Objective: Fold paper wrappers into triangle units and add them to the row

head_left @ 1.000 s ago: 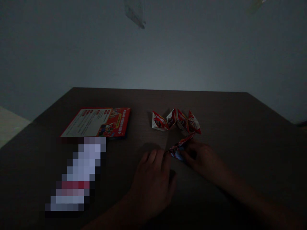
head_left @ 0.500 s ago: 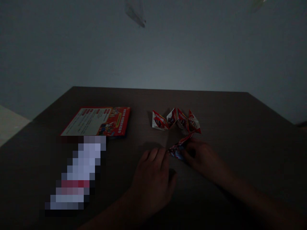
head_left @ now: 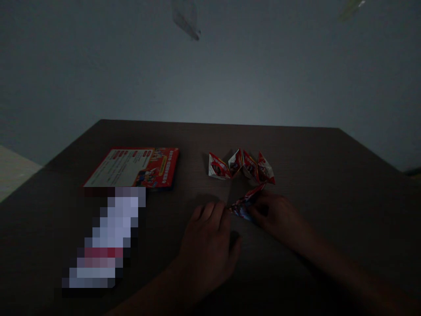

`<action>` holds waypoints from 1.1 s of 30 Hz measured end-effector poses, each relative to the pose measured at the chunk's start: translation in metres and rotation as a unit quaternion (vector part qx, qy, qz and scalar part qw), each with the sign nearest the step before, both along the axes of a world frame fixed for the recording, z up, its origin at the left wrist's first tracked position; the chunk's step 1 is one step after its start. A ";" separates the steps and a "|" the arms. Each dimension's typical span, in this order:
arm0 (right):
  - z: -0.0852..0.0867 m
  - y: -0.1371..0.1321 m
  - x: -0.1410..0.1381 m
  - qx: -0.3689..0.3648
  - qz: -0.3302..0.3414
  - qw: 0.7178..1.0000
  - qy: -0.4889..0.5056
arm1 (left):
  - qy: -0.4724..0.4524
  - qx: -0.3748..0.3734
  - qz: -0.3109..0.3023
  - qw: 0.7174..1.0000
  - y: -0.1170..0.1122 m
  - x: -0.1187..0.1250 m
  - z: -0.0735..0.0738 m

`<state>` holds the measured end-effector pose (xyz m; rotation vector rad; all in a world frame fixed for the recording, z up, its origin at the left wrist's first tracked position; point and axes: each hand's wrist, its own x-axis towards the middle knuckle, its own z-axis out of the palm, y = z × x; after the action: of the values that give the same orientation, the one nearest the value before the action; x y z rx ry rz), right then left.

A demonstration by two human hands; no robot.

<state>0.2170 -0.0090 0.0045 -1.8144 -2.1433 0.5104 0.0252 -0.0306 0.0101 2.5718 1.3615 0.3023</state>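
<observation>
In the head view a folded piece of printed paper (head_left: 244, 210), red above and bluish below, rests on the dark table between my hands. My right hand (head_left: 278, 217) pinches its right part between thumb and fingers, which are partly in shadow. Palm down, my left hand (head_left: 208, 239) lies on the table with its fingers stretched forward. Its index fingertip is at the paper's left tip; whether it presses on the paper I cannot tell. Just beyond stand several folded red-and-white paper pieces (head_left: 250, 166) in a zigzag row.
A red-edged printed booklet or pack (head_left: 148, 169) lies on the table (head_left: 197, 138) at the left. Nearer me is a pixelated, blurred-out pale object (head_left: 110, 232). A plain wall (head_left: 230, 79) rises behind the table. The light is dim.
Both hands stay almost in place, with the paper still in my right fingers. The view has shifted very slightly.
</observation>
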 end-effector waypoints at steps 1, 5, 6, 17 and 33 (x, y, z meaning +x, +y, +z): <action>0.000 0.000 0.000 0.000 -0.005 1.000 -0.007 | 0.000 -0.001 0.000 1.000 0.000 0.000 0.000; 0.001 -0.001 0.000 0.001 -0.016 1.000 -0.025 | -0.007 -0.001 0.000 1.000 0.000 -0.001 0.000; 0.001 -0.002 0.000 0.000 -0.015 1.000 -0.024 | -0.009 0.000 -0.002 1.000 0.001 -0.001 -0.001; -0.001 -0.003 0.001 0.004 -0.004 1.000 -0.027 | -0.033 0.009 -0.002 0.999 0.006 -0.007 -0.003; 0.002 -0.002 0.000 -0.012 -0.013 0.999 -0.030 | -0.021 0.002 -0.001 1.000 0.006 -0.006 -0.003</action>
<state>0.2166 -0.0107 0.0069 -1.8904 -2.1580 0.4842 0.0193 -0.0245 0.0067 2.5548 1.3451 0.3555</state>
